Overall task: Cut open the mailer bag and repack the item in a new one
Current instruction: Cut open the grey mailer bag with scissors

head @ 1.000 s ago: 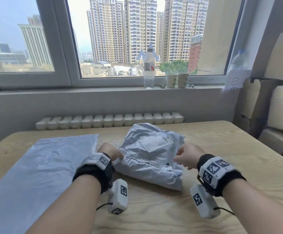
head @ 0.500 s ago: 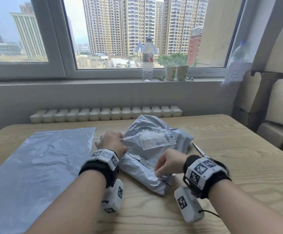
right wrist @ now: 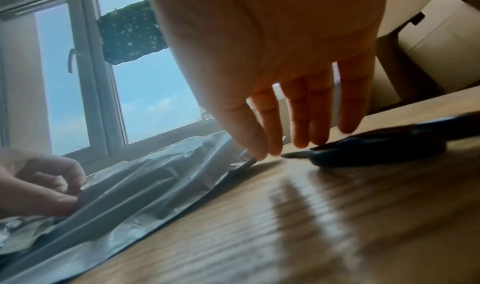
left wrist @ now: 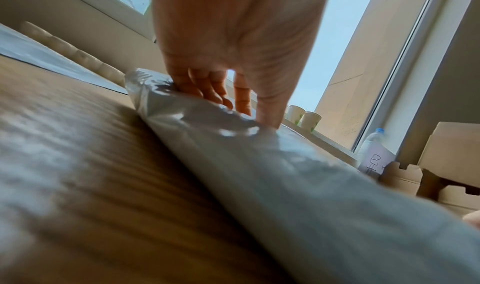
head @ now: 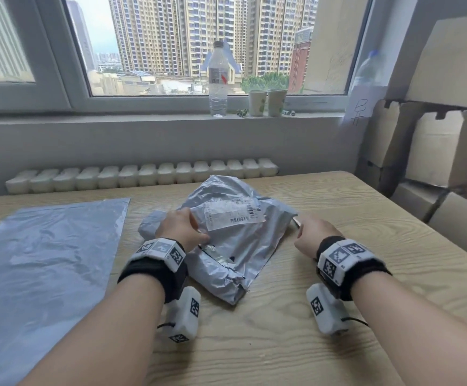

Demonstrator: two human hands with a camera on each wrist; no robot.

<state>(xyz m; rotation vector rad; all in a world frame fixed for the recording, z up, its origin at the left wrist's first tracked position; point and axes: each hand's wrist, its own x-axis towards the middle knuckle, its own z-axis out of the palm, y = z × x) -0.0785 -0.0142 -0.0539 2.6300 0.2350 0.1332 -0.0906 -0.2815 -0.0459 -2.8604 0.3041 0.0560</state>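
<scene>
A crumpled grey mailer bag with a white label lies at the middle of the wooden table. My left hand sits on its left part, fingers curled into the plastic; from the right wrist view the left hand pinches a fold of the bag. My right hand is off the bag, to its right, over dark-handled scissors lying flat on the table. Its fingers hang straight down, just above the blades. One blade tip shows beside the bag. A new flat grey mailer lies at the left.
A water bottle and two paper cups stand on the window sill. Cardboard boxes are stacked at the right, close to the table's edge. Bare wood shows in front of the bag.
My right hand left the bag's near edge and moved right, over the scissors. The left hand stayed on the bag, which shifted slightly.
</scene>
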